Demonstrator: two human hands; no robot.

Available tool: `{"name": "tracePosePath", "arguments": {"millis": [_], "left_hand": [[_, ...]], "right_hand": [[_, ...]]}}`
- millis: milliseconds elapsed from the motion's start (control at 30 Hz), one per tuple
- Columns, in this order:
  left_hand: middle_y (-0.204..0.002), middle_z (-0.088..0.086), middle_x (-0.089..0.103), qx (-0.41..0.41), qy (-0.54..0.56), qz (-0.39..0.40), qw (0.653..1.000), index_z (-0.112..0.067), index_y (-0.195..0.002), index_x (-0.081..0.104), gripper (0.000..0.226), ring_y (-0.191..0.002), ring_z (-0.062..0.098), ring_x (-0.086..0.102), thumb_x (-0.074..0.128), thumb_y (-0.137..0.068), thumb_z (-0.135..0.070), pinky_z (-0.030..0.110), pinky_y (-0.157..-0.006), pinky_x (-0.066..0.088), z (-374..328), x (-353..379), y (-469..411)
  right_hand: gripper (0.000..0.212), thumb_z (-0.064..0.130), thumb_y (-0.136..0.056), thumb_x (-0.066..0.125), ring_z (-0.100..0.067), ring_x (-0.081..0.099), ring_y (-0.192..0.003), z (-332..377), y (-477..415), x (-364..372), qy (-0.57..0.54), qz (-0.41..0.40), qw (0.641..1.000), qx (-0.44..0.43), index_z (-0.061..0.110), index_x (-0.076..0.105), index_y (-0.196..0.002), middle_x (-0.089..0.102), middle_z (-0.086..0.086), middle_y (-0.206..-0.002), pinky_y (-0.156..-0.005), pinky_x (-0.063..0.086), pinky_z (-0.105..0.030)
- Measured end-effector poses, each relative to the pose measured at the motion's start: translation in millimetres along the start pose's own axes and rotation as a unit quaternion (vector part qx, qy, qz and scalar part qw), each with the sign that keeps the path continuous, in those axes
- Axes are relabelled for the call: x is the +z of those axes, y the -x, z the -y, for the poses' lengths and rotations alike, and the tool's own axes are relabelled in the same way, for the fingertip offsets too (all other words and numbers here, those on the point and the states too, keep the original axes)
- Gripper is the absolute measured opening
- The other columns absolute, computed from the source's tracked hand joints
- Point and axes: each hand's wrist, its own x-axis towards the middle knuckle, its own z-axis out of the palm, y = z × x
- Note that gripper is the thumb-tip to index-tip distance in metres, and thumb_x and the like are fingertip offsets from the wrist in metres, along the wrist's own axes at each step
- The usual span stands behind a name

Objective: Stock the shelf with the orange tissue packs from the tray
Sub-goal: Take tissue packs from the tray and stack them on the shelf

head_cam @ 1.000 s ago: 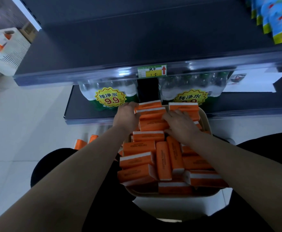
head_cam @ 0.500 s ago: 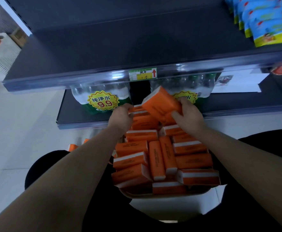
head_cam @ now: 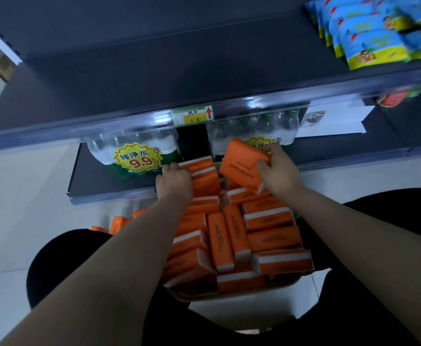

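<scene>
Right hand (head_cam: 279, 172) is gripping an orange tissue pack (head_cam: 241, 166) over the tray's (head_cam: 199, 297) far edge; left hand (head_cam: 174, 182) is curling its fingers (head_cam: 171, 168) onto stacked packs (head_cam: 204, 182) near the "9.9" sticker (head_cam: 137, 158).

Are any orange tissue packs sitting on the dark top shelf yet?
No, the top shelf holds only blue snack bags at its right end; the right hand grips the one lifted pack.

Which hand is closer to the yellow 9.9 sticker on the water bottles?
The left. The left hand is just right of the yellow 9.9 sticker, by the far packs. The right hand is farther right, holding up an orange tissue pack.
</scene>
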Motion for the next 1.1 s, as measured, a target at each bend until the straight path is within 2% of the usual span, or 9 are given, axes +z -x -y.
{"name": "tracePosePath", "arguments": {"millis": [100,233,300,400,533,667,767,933,1100], "left_hand": [[-0.12,0.011,0.054,0.011,-0.019,0.011,1.0,-0.013,-0.123,0.055,0.035,-0.115,0.03,0.045,0.055,-0.089,-0.02,0.041,-0.09,0.043,-3,0,-2],[-0.114,0.011,0.062,0.055,0.017,0.03,0.998,-0.018,-0.122,0.048,0.033,-0.114,0.032,0.044,0.051,-0.09,-0.025,0.044,-0.092,0.038,-4,-2,1],[-0.116,0.012,0.06,0.077,0.086,0.015,0.993,-0.018,-0.121,0.047,0.035,-0.113,0.033,0.048,0.054,-0.088,-0.026,0.042,-0.092,0.04,-1,-3,5],[-0.114,0.009,0.054,0.093,0.248,-0.002,0.964,-0.018,-0.119,0.049,0.034,-0.1,0.029,0.056,0.06,-0.086,-0.024,0.035,-0.081,0.046,5,-11,14],[-0.11,0.004,0.057,0.107,0.306,-0.054,0.944,-0.021,-0.115,0.053,0.03,-0.094,0.023,0.058,0.061,-0.087,-0.027,0.033,-0.077,0.047,13,-32,21],[-0.115,-0.001,0.059,0.092,0.334,-0.099,0.933,-0.022,-0.123,0.051,0.036,-0.097,0.02,0.059,0.061,-0.088,-0.03,0.03,-0.077,0.047,13,-61,31],[-0.115,0.002,0.062,0.075,0.351,-0.139,0.923,-0.02,-0.125,0.05,0.039,-0.097,0.022,0.061,0.06,-0.09,-0.033,0.033,-0.079,0.05,11,-85,34],[-0.113,0.012,0.061,0.032,0.441,-0.206,0.873,-0.008,-0.119,0.055,0.034,-0.101,0.026,0.058,0.062,-0.09,-0.025,0.031,-0.083,0.045,4,-135,22],[-0.11,0.006,0.059,-0.004,0.51,-0.217,0.832,-0.009,-0.119,0.053,0.03,-0.095,0.019,0.056,0.06,-0.092,-0.02,0.03,-0.08,0.046,-8,-169,12]], "right_hand": [[0.039,0.026,-0.092,0.047,-0.021,0.054,-0.088,-1,2,-2,0.012,-0.011,1.0,-0.015,0.015,0.044,-0.13,0.053,-0.008,-0.115,-0.069,0.042,-0.031],[0.043,0.026,-0.092,0.047,-0.025,0.056,-0.094,-1,3,-4,0.019,-0.013,1.0,-0.012,0.015,0.044,-0.134,0.051,-0.009,-0.122,-0.076,0.048,-0.035],[0.041,0.027,-0.092,0.045,-0.025,0.056,-0.093,-1,3,-5,0.015,-0.02,1.0,-0.003,0.016,0.044,-0.132,0.051,-0.009,-0.12,-0.077,0.05,-0.039],[0.038,0.027,-0.093,0.044,-0.028,0.056,-0.095,2,6,-11,0.018,-0.044,0.999,0.004,0.016,0.044,-0.13,0.05,-0.009,-0.116,-0.075,0.048,-0.039],[0.036,0.026,-0.095,0.042,-0.028,0.056,-0.098,15,12,-20,0.011,-0.085,0.996,-0.015,0.016,0.043,-0.129,0.05,-0.008,-0.118,-0.074,0.045,-0.035],[0.036,0.025,-0.093,0.043,-0.03,0.055,-0.1,30,21,-38,0.005,-0.152,0.988,-0.037,0.016,0.044,-0.127,0.05,-0.009,-0.123,-0.077,0.043,-0.038],[0.033,0.023,-0.092,0.046,-0.032,0.054,-0.099,40,25,-56,0.003,-0.186,0.98,-0.066,0.011,0.046,-0.123,0.05,-0.012,-0.119,-0.077,0.042,-0.039],[0.037,0.021,-0.091,0.049,-0.035,0.053,-0.104,57,22,-86,0.004,-0.208,0.975,-0.084,0.012,0.046,-0.127,0.048,-0.014,-0.122,-0.08,0.043,-0.042],[0.038,0.016,-0.091,0.051,-0.036,0.054,-0.105,62,10,-102,-0.005,-0.223,0.969,-0.102,0.012,0.046,-0.128,0.047,-0.015,-0.125,-0.082,0.045,-0.044]]}}
